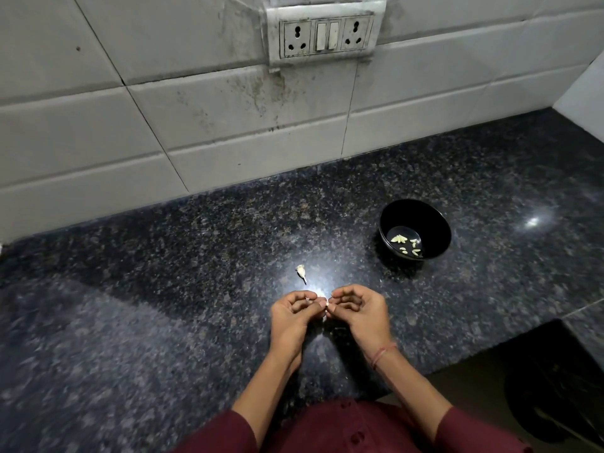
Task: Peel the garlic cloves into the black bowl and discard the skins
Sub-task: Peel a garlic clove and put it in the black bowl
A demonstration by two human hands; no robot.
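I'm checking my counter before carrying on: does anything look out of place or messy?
One small garlic piece lies loose on the counter, left of the black bowl; clove or skin, I cannot tell. Brownish stains streak the wall below the socket plate.

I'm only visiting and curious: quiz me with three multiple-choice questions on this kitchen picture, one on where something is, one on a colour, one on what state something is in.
1. Where does the black bowl stand, relative to the left hand and right hand?
A) between them
B) farther off, to the right
C) to the left

2. What colour are the sleeves?
A) white
B) yellow
C) dark red

3. What are the hands doing?
A) lying flat
B) both pinching one garlic clove
C) lifting the bowl

Answers:
1 B: the bowl sits on the counter, past the right hand.
2 C: both cuffs are maroon.
3 B: fingertips of both hands meet on the clove.
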